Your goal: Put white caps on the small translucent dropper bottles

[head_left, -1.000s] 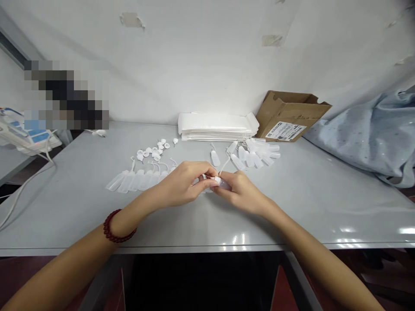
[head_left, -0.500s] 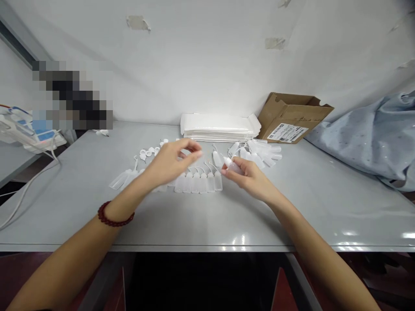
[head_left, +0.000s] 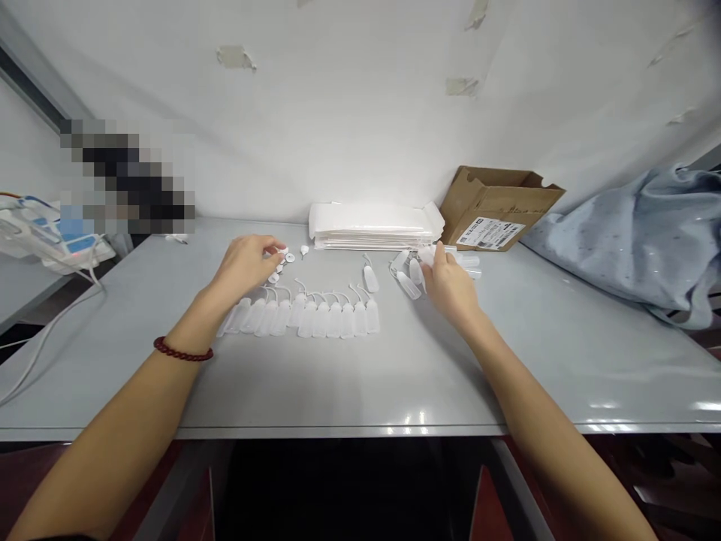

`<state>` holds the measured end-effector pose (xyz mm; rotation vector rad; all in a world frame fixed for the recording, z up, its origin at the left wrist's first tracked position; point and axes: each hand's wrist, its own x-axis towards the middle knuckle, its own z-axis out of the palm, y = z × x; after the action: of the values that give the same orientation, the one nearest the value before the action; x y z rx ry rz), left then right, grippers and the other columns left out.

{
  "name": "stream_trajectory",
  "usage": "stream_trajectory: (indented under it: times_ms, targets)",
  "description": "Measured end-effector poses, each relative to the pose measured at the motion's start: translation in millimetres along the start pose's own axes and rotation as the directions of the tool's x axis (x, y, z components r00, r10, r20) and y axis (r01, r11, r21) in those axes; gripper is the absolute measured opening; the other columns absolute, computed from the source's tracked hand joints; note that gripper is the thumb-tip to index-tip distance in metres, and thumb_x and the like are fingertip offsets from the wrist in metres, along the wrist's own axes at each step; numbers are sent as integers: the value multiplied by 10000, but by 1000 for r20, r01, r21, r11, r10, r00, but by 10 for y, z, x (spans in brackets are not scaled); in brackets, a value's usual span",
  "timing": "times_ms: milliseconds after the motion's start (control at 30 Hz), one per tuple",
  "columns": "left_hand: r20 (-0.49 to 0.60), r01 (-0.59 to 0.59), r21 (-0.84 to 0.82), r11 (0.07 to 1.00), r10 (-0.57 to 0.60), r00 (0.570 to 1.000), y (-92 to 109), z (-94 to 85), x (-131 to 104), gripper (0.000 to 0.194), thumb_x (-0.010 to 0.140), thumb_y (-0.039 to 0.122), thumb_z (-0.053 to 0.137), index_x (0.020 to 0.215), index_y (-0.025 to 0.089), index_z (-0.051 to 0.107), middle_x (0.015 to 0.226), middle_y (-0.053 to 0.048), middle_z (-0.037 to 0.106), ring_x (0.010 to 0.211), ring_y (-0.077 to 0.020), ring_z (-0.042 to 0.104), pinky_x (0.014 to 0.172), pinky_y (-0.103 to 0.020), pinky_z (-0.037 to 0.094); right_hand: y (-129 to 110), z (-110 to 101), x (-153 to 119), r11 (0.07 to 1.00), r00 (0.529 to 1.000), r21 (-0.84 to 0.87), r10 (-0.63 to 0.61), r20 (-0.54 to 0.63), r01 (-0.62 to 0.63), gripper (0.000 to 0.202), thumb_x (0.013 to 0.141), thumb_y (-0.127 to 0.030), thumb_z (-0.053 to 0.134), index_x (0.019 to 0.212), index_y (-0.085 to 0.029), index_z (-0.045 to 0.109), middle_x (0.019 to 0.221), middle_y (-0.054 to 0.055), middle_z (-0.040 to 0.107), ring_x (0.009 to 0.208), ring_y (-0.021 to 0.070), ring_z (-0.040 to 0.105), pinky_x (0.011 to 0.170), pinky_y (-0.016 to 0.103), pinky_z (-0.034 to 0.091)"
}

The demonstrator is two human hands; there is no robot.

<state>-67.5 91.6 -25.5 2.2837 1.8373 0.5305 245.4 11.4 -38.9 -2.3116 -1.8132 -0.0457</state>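
My left hand (head_left: 246,264) reaches to several small white caps (head_left: 274,277) at the left; its thumb and fingertips come near each other at the caps, and whether they grip one is too small to tell. My right hand (head_left: 449,284) is over the right-hand pile of translucent bottles (head_left: 408,285), its fingertips partly hidden among them. Between the hands, a long row of translucent bottles with thin white strips (head_left: 333,320) lies side by side on the grey table. One single bottle (head_left: 370,279) lies apart behind the row's right end.
A stack of white padded sleeves (head_left: 375,222) and an open cardboard box (head_left: 501,207) stand against the wall. Light blue fabric (head_left: 631,233) lies at the right. White cables and a power strip (head_left: 67,244) are at the left; a pixelated patch covers the back left.
My left hand has moved left to the caps. My right hand has moved right and back to the pile, and the bottle it held is no longer distinguishable. More of the row shows.
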Motion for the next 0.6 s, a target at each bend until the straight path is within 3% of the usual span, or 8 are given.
stream_trajectory:
  times_ms: [133, 233, 367, 467, 533, 600]
  targets:
    - [33, -255, 97, 962, 252, 967, -46, 178, 85, 453, 898, 328, 393, 1243, 157, 631, 1257, -111, 617, 1183, -309, 472, 1014, -444, 365, -89, -11, -33, 991, 998, -128, -32, 56, 39, 464, 974, -304, 335, 1401, -123, 358, 1041, 188, 679, 849, 329, 666, 640, 345, 437]
    - [118, -329, 151, 932, 314, 942, -78, 278, 173, 475, 924, 325, 327, 1314, 209, 573, 1405, -73, 517, 1273, -325, 387, 1010, -478, 357, -117, -18, -43, 986, 998, -167, -9, 66, 20, 430, 965, -354, 380, 1338, -142, 411, 912, 162, 698, 808, 328, 670, 604, 324, 407]
    - [235, -391, 172, 904, 348, 908, -64, 330, 246, 475, 939, 292, 276, 1291, 227, 588, 1386, -71, 543, 1285, -317, 395, 996, -498, 356, -95, -51, -64, 987, 999, -161, 25, 26, -21, 441, 948, -465, 403, 1203, -116, 491, 835, 165, 687, 799, 338, 660, 581, 312, 374]
    - [239, -437, 172, 883, 393, 888, -18, 326, 231, 449, 927, 275, 296, 1184, 210, 659, 1314, -105, 596, 1250, -311, 445, 985, -486, 362, -81, -88, -112, 995, 998, -94, 41, -38, -45, 465, 939, -512, 391, 1121, -107, 531, 781, 166, 668, 767, 330, 643, 567, 308, 348]
    - [231, -461, 176, 870, 419, 878, 15, 319, 202, 432, 919, 261, 310, 1113, 195, 690, 1272, -127, 617, 1222, -314, 482, 974, -486, 367, -104, -106, -170, 1000, 995, 7, -25, -93, 26, 437, 940, -489, 402, 1122, -117, 540, 769, 140, 657, 732, 297, 624, 572, 306, 341]
    - [216, -468, 157, 870, 432, 876, 41, 318, 176, 405, 908, 248, 333, 1056, 203, 707, 1219, -122, 647, 1196, -305, 514, 970, -472, 372, -155, -117, -244, 962, 976, 167, -202, -84, 214, 375, 932, -449, 449, 1119, -141, 553, 798, 101, 647, 702, 239, 601, 593, 298, 359]
